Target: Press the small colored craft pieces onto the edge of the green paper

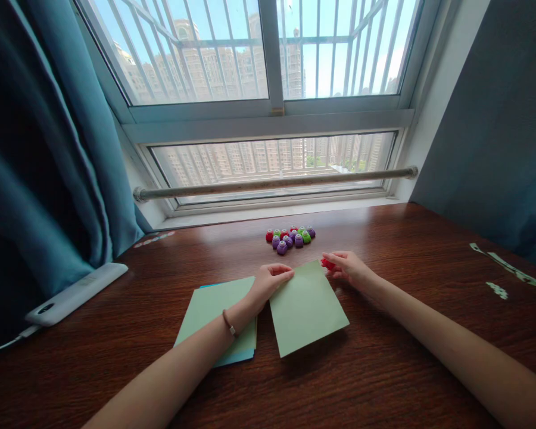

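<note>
- Green sheet [307, 310]: flat on bench [384, 369], between my hands; thin, floppy, likely light — take by an edge.
- Left hand [270, 280]: fingers curled on sheet's top-left corner.
- Right hand [348, 267]: pinching red punch [326, 263] at sheet's top-right corner.

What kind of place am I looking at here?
Probably a room in a high-rise flat, used for paper craft: a dark wooden desk under a barred window facing apartment towers, teal curtains, green paper sheets and small coloured craft punches.
</note>
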`<state>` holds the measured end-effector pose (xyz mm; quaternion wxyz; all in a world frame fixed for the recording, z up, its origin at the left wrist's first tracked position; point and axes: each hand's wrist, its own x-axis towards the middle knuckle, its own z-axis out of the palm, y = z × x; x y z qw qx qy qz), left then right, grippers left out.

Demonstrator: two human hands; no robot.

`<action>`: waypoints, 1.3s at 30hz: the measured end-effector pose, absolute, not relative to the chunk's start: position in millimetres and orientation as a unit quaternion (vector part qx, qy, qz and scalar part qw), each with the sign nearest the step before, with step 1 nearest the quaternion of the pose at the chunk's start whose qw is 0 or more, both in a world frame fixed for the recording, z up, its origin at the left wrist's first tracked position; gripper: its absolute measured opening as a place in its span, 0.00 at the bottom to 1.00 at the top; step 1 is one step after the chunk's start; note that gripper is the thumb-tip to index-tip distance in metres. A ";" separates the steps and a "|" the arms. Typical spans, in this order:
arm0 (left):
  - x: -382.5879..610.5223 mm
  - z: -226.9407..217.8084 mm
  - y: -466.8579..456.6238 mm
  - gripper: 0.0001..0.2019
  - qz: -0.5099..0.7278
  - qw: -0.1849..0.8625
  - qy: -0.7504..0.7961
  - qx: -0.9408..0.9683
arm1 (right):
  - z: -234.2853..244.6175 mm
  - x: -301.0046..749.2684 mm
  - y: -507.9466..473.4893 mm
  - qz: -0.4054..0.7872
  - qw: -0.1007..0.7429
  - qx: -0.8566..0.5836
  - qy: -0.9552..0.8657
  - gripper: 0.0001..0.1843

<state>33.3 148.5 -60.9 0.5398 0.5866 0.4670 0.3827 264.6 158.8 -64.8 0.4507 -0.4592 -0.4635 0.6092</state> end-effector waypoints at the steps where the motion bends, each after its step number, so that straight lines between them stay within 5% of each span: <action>1: 33.3 -61.4 148.7 0.15 0.385 0.542 0.467 0.583 | -65.8 263.8 158.9 0.610 0.445 -0.463 -0.464 0.20; 39: 32.6 -68.3 152.6 0.13 0.388 0.546 0.467 0.577 | -72.5 256.2 156.3 0.640 0.476 -0.441 -0.411 0.22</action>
